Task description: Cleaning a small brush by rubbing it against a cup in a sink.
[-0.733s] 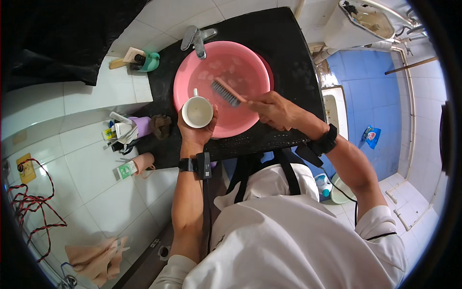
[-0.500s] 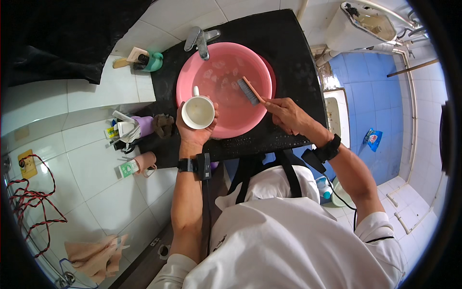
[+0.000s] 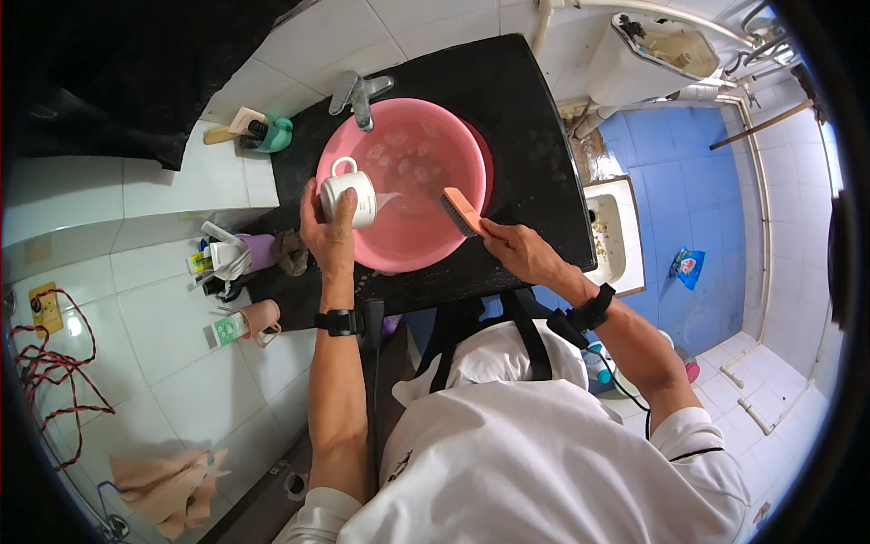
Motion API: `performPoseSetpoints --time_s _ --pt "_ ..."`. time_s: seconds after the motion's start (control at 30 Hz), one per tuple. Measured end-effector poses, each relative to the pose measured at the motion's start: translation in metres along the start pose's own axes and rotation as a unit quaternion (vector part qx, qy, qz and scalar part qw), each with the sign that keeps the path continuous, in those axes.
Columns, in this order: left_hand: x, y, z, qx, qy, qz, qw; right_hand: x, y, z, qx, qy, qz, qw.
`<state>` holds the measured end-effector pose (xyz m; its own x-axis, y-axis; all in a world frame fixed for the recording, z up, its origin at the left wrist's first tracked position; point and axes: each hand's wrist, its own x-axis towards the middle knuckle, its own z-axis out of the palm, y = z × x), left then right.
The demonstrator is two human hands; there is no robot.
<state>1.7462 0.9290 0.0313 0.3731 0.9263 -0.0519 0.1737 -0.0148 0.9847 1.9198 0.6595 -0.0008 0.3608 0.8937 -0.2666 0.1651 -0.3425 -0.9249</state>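
Note:
My left hand [image 3: 328, 222] is closed around a white mug [image 3: 352, 199], which is tipped on its side over the left part of a pink basin [image 3: 412, 258]. Water runs out of the mug's mouth into the basin, and its handle points to the far side. In my right hand [image 3: 524, 252] is a scrub brush [image 3: 464, 211] with an orange back and grey bristles, gripped by its handle end. The brush hangs over the basin's right rim, bristles facing down and left. Clear water with some suds lies in the basin.
A chrome faucet [image 3: 361, 98] reaches over the basin's far rim. The basin stands on a black countertop [image 3: 535, 154]. To the left are a purple container [image 3: 260, 252], a pink cup [image 3: 261, 319] and a green bottle [image 3: 276, 136]. A squat toilet [image 3: 613, 258] is in the floor at right.
My left hand has tilted the mug from upright to its side, and water now pours out. My right hand has turned the brush so its orange back faces up. The whole view has shifted slightly.

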Motion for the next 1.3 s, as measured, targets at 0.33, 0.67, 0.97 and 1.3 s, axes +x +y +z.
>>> performPoseSetpoints --time_s 0.33,0.67,0.97,1.3 --pt "-0.008 -0.02 -0.029 -0.206 0.069 -0.137 0.966 -0.011 -0.002 -0.002 -0.045 0.0 -0.008 0.999" --pt "0.018 -0.095 -0.005 -0.119 -0.006 -0.345 0.931 -0.004 -0.008 -0.002 -0.053 0.013 -0.044 0.998" --pt "0.053 -0.16 0.009 0.135 -0.129 -0.307 0.933 -0.025 -0.013 -0.017 -0.058 0.079 0.033 0.995" --pt "0.072 -0.188 0.011 0.359 -0.155 -0.19 0.901 -0.019 -0.02 -0.004 -0.046 0.108 0.055 0.992"
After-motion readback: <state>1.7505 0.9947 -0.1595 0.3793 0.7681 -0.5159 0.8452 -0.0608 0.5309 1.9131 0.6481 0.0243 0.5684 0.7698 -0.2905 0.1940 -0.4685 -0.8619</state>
